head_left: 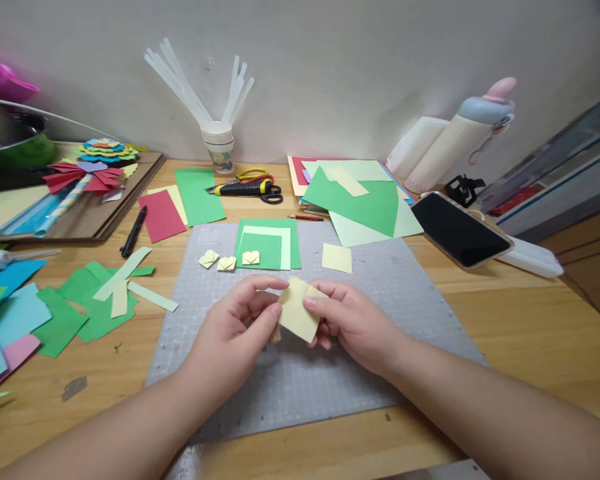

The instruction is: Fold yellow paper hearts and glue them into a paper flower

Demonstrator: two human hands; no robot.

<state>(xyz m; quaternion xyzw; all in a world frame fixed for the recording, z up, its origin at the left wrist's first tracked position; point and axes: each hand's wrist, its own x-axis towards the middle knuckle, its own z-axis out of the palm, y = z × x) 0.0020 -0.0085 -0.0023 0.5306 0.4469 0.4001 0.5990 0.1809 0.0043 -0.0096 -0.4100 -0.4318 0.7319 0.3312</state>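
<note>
Between my two hands I hold a pale yellow square of paper (300, 313), tilted above a grey cutting mat (220, 373). My left hand (240, 320) pinches its left edge, and my right hand (350, 317) grips the right side with the thumb on top. The fingers beneath the paper are partly hidden. Just beyond lie several small folded yellow paper hearts (227, 264), one of them resting on stacked green paper squares (267, 253). Another yellow paper square (337, 258) lies flat on the mat at the right.
Green and blue paper scraps (105, 300) spread at the left, near a black pen (134, 231). Behind the mat are a utility knife (245, 189), a paper cup (219, 150) of white strips, and a paper pile (355, 200). A phone (463, 229) and bottle (460, 140) stand right.
</note>
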